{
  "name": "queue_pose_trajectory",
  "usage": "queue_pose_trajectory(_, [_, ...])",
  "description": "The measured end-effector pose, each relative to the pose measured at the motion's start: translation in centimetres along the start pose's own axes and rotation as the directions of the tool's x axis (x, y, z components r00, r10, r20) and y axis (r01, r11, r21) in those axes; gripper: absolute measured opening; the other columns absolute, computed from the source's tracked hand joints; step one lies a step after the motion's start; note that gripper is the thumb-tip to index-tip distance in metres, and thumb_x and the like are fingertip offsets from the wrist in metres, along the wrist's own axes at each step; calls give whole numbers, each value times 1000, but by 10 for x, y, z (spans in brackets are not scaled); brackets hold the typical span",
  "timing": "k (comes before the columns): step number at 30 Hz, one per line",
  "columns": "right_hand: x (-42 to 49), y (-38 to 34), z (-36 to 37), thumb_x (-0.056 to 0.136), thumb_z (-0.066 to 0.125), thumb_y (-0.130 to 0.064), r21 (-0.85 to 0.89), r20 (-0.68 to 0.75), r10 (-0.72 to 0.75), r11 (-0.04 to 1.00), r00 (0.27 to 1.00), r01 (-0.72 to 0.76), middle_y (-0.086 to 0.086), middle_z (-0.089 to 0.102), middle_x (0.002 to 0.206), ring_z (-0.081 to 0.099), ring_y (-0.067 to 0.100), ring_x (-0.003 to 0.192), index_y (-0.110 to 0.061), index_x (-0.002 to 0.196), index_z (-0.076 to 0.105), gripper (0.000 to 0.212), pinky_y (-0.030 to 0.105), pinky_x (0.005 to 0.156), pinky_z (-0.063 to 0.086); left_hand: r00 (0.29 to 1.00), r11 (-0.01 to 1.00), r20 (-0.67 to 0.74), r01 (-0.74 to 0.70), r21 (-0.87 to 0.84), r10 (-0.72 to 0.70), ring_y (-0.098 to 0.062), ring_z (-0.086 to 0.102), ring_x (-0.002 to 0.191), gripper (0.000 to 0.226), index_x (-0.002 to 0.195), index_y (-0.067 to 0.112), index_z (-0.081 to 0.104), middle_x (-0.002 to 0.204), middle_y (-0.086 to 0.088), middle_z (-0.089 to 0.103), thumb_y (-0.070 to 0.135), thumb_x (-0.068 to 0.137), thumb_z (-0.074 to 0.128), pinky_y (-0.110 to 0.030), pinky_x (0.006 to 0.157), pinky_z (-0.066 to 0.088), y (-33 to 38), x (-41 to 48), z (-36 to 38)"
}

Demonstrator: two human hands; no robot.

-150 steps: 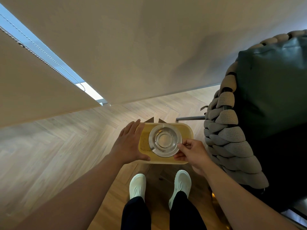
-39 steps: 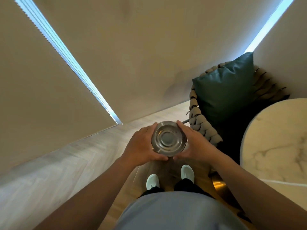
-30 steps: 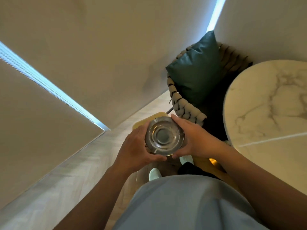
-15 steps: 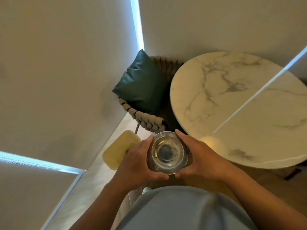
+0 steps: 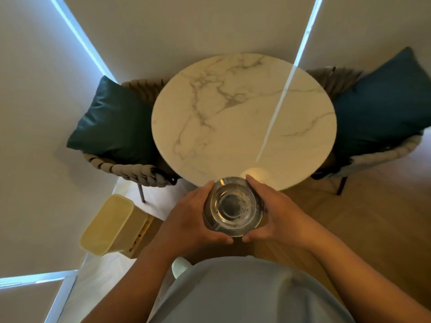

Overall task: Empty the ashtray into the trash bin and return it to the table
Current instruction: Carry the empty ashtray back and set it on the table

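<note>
Ashtray [image 5: 234, 205]: round and metallic, with a shiny rim and a shallow dished centre; it sits upright, mouth up, held in the air between both hands, just short of the near edge of the table. A few dark specks cling to the inner ring; otherwise the bowl looks bare.

Left hand [image 5: 191, 219]: curled around the ashtray's left side, fingers wrapped over the far rim and thumb tucked under the near edge, gripping it.

Right hand [image 5: 277, 213]: mirrors the left, fingers cupped against the right wall and thumb meeting the near rim, also gripping. The two thumbs nearly touch below the ashtray.

Writing: none readable on the ashtray or anything around it.

Table [image 5: 245, 117]: round white marble top with grey veins, directly beyond the fingertips; a bright stripe of light runs across it on the right-hand side.

Trash bin [image 5: 109, 226]: pale yellow, rectangular with rounded corners, on the floor to the left of the left hand, apart from it. Its inside cannot be seen clearly.

Chairs: one woven rope chair [image 5: 130, 170] with a dark green cushion [image 5: 112, 122] beyond the left hand; another with a blue cushion [image 5: 382, 101] beyond the right hand, both pushed close to the table.

Floor [image 5: 363, 220]: wood, under and to the right of the hands.
</note>
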State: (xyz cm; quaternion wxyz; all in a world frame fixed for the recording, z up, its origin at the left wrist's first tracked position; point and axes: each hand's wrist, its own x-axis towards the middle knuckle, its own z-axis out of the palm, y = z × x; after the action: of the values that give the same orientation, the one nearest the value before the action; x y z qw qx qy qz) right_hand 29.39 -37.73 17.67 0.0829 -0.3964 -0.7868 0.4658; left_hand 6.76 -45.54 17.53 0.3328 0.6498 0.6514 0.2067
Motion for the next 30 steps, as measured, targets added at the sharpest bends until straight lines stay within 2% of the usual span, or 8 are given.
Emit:
queue_pose_trajectory(2, [-14, 11, -13, 48, 85, -63, 12, -18, 23, 1000, 1000, -23, -17, 35, 150, 35, 1, 136, -33, 154, 5, 136, 32, 112, 38, 999, 1000, 34, -10, -7, 10, -1, 40, 134, 119, 150, 36, 22, 148, 17, 43, 74, 53, 79, -33, 112, 40, 13, 10, 15])
queue_pose_trajectory(4, [-26, 22, -24, 50, 85, -61, 30, -34, 44, 999, 998, -43, -16, 36, 150, 36, 3, 135, -33, 155, 5, 135, 32, 112, 39, 998, 1000, 53, -29, -3, 29, -11, 44, 134, 123, 152, 27, 23, 149, 7, 45, 69, 54, 82, -40, 111, 42, 26, 20, 24])
queue_pose_trajectory(10, [-30, 41, -47, 48, 82, -66, 40, -74, 80, 996, 994, -78, -16, 37, 147, 38, 2, 132, -31, 156, 4, 137, 29, 108, 41, 994, 998, 92, -68, 15, 67, -9, 43, 135, 125, 153, 31, 20, 150, 10, 43, 68, 52, 84, -39, 109, 43, 39, 52, 36])
queue_pose_trajectory(15, [0, 50, -64, 42, 79, -75, 38, -92, 113, 993, 989, -110, -21, 34, 148, 37, 0, 132, -32, 155, 3, 143, 26, 106, 40, 996, 997, 63, -66, -36, 68, 11, 37, 127, 127, 151, 39, 17, 148, 19, 43, 69, 48, 84, -15, 104, 35, 33, 88, 32])
queue_pose_trajectory(18, [31, 52, -75, 39, 74, -83, 52, -117, 93, 995, 989, -87, -37, 41, 130, 45, -13, 117, -37, 149, 12, 134, 9, 90, 42, 995, 995, 52, -87, -45, 89, -2, 48, 126, 121, 149, 35, 25, 143, 16, 49, 64, 49, 87, -31, 106, 45, 25, 120, 20])
queue_pose_trajectory(20, [56, 53, -83, 42, 79, -76, 43, -131, 89, 996, 987, -84, -42, 42, 117, 45, -20, 107, -42, 144, 15, 125, 2, 75, 41, 994, 993, 33, -102, -55, 104, -1, 52, 119, 115, 144, 39, 29, 136, 22, 51, 64, 49, 88, -27, 101, 48, 18, 142, 10])
queue_pose_trajectory(24, [118, 54, -100, 47, 88, -59, -3, -144, 97, 995, 985, -99, -34, 45, 116, 48, -14, 102, -41, 142, 18, 120, 10, 72, 42, 994, 993, 13, -104, -56, 105, 14, 46, 108, 116, 143, 41, 27, 124, 33, 45, 68, 46, 84, -7, 91, 36, -1, 191, -19])
queue_pose_trajectory(30, [212, 67, -123, 47, 92, -48, -16, -158, 117, 993, 980, -121, -22, 50, 128, 55, 4, 108, -37, 142, 24, 117, 24, 88, 49, 996, 996, 42, -77, -38, 78, 0, 52, 111, 117, 140, 42, 28, 126, 27, 51, 57, 43, 91, -21, 91, 45, -37, 279, -47])
